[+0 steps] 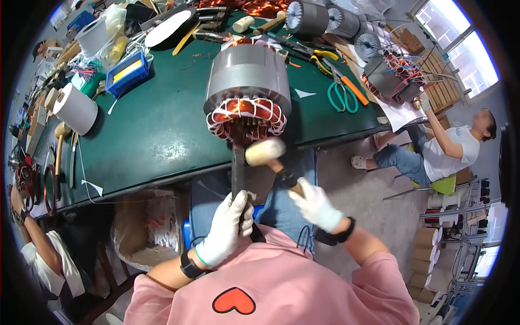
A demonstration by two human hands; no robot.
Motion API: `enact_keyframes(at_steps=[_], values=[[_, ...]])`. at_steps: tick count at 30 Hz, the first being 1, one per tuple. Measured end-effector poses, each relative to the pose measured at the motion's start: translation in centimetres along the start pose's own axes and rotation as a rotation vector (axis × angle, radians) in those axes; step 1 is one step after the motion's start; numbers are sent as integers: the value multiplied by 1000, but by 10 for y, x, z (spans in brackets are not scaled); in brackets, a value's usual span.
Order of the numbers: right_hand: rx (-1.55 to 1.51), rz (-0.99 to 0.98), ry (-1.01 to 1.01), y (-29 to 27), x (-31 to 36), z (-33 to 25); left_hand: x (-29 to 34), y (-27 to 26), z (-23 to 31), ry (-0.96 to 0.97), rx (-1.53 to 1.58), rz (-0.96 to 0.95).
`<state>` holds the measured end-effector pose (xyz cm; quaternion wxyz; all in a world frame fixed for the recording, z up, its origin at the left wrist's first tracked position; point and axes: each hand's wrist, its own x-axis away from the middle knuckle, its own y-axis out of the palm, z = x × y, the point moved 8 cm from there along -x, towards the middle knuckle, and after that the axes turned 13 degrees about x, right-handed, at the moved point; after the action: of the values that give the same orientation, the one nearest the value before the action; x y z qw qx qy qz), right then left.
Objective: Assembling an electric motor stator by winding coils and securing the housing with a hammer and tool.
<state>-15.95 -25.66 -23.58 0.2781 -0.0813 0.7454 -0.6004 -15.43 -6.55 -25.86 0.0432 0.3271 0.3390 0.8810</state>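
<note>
A grey steel motor stator (250,73) lies on the green table, its copper windings (246,116) laced with white cord and facing me. In a white glove, my left hand (225,226) is wrapped round a dark flat bar (238,170), whose far end reaches into the lower part of the windings. My right hand (317,205), also gloved, grips the handle of a mallet (265,151). The pale mallet head is slightly blurred and sits just right of the bar, apart from my left hand.
Scissors (342,95) and yellow-handled pliers (319,60) lie right of the stator. A blue tray (127,75) and a white roll (76,109) stand at left. One person (449,149) sits at right by another wound stator (387,76); another person's arm (40,238) shows at left.
</note>
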Motion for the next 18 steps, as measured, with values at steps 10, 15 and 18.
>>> enact_keyframes(at_steps=[10, 15, 18], values=[[-212, -472, 254, -19, -13, 12, -12, 2, -8, 23, 94, -63], [-522, 9, 616, -28, 5, 47, -12, -9, 0, 54, 20, -81], [-1343, 329, 931, -25, -8, 71, -10, -10, 1, 27, 5, -94]])
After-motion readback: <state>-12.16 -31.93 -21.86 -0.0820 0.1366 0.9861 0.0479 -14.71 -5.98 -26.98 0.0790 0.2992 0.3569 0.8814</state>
